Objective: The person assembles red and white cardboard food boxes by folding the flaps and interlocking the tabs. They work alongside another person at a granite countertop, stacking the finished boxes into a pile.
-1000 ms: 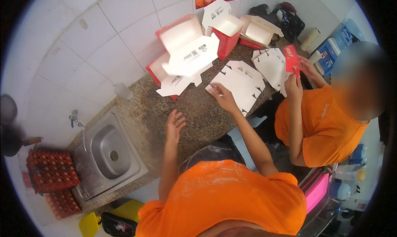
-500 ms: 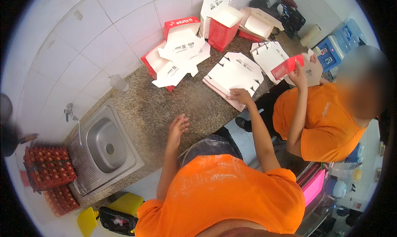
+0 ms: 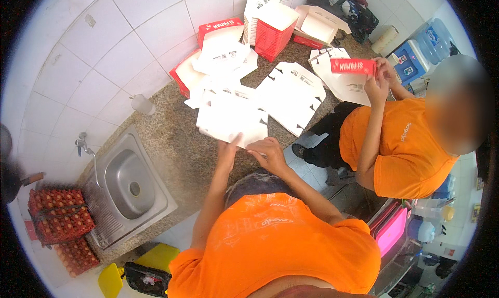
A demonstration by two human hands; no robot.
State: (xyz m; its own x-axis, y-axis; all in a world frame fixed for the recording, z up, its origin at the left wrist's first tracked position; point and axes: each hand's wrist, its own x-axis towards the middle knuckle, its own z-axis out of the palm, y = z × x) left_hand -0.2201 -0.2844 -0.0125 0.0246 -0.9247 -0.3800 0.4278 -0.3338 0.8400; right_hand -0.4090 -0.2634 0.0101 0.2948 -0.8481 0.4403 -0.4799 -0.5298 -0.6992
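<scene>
In front of me a white flat cardboard box blank (image 3: 228, 121) lies over the granite counter, its near edge in both hands. My left hand (image 3: 227, 153) pinches that edge, thumb on top. My right hand (image 3: 269, 155) has its fingers closed on the near right corner. Just right of the blank is a pile of flat box blanks (image 3: 293, 98). Beyond it, partly folded red and white boxes (image 3: 223, 51) with open lids sit against the wall.
A stack of nested red boxes (image 3: 275, 38) stands farther back. To my right a co-worker in orange holds a red and white box (image 3: 353, 66). A steel sink (image 3: 130, 178) with a tap is at left, beside egg trays (image 3: 62, 215). A plastic cup (image 3: 143, 104) stands near the wall.
A blank has come off the pile to the left, in front of me. My left hand, empty before, now grips it, and my right hand has moved left. The co-worker's box has turned.
</scene>
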